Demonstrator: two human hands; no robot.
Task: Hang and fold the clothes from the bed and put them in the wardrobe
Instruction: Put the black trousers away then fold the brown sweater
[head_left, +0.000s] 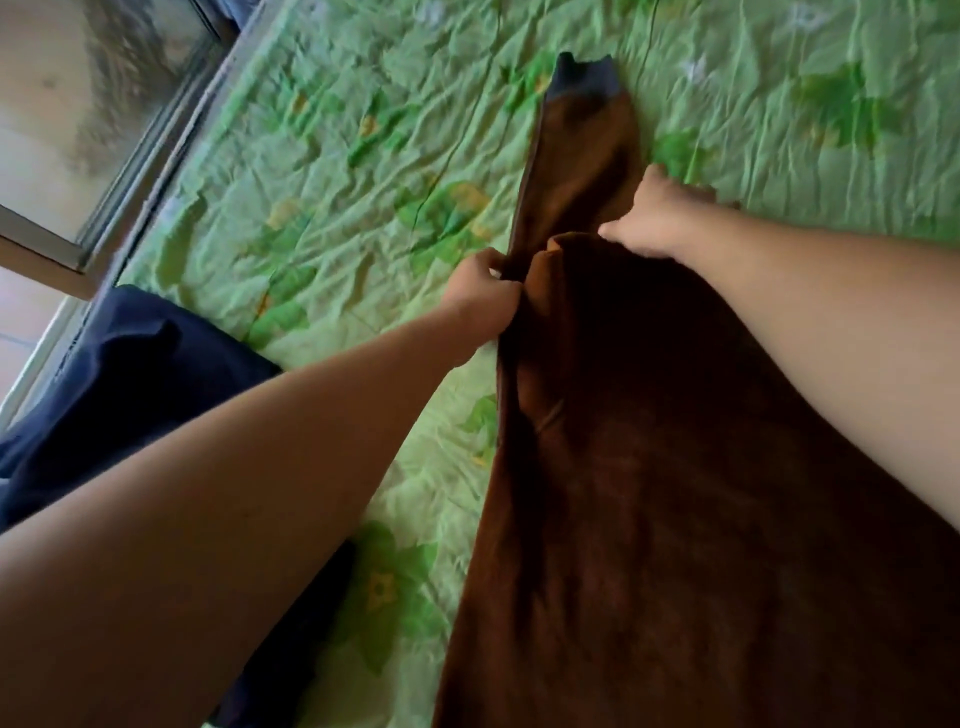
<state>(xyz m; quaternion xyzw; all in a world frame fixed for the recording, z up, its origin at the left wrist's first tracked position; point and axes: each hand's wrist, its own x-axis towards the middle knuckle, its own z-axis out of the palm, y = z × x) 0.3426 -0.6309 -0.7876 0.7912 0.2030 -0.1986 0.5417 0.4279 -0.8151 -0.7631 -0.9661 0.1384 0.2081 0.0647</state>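
Here we are above the bed (322, 171), its crumpled green sheet with a leaf and flower print filling most of what we see. Across the right half lies the brown top (649, 467), spread flat on the sheet and running from the near edge of the picture up toward the middle. Over on the left we have a navy cloth (130, 374), heaped at the bed's side and apart from the brown one, with a strip of green between them. Beyond it, upper left, a window frame (130, 150) runs along the bed, though it is blurred. Now the sleeve (582, 156): it stretches straight away from us out of the top's body, flat on the sheet. And the hands, both at the root of that sleeve. The left hand (480, 291) has its fingers curled in, pinching the top's left edge right where a fold stands up. The right hand (660, 213) lies palm down on the cloth just across, thumb out toward the left one; its fingers drop over the far edge, so we cannot tell whether they grip or only press. Smallest of all, the dark cuff (584, 78) ends the sleeve.
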